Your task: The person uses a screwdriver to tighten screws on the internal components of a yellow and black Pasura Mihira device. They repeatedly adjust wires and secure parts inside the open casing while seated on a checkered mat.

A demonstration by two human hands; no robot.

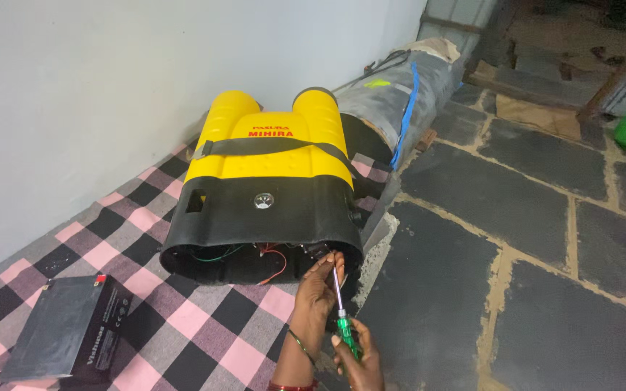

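Nearest us, our right hand [360,355] is clenched around the green handle of a screwdriver [340,300], shaft angled up so its tip meets the open base of the sprayer [269,195]. Our left hand [316,289] reaches in beside the tip, fingers pinching a part there. The sprayer lies on its side on the checked cloth [182,318], exposing its wires.

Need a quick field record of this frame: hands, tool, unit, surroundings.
left hand: fingers at the open bottom edge of the sprayer base, steadying the screwdriver shaft
right hand: grips the green screwdriver by its handle, tip at the base rim
unit: yellow and black sprayer tank lying on its side, wires visible inside
surface: pink and black checked cloth
nearby: black battery lying on the cloth, apart from the tank
floor: dark stone slabs
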